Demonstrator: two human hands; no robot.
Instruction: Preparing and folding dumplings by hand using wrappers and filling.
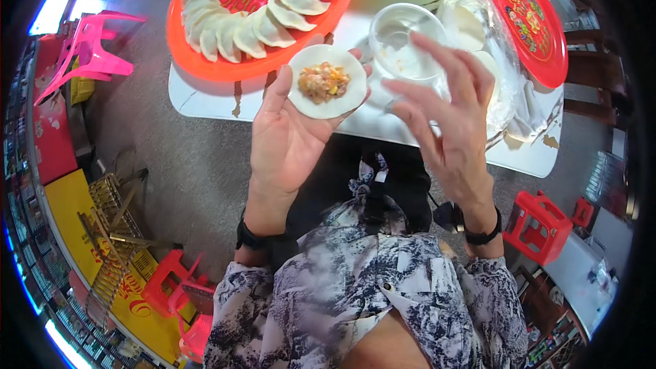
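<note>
A round white dumpling wrapper (352, 63) rests across the upturned fingers of my left hand (290, 140), steadied by the thumb at its edge. Meat filling (322, 83) with yellow and orange bits sits in the wrapper's middle; the wrapper is flat and unfolded. My right hand (456, 116) hovers in front of a clear plastic bowl (402, 8), its fingers spread and holding nothing that I can see. Whitish scraps lie in that bowl. Beyond it to the right, pale round wrappers (467, 29) show in a clear plastic bag (509, 78).
Folded dumplings (239, 33) ring a round orange-red tray (179, 48) at the far left of the white table (205, 99). A red patterned tray (555, 61) lies at the right edge. Pink (102, 48) and red stools (536, 225) stand on the floor.
</note>
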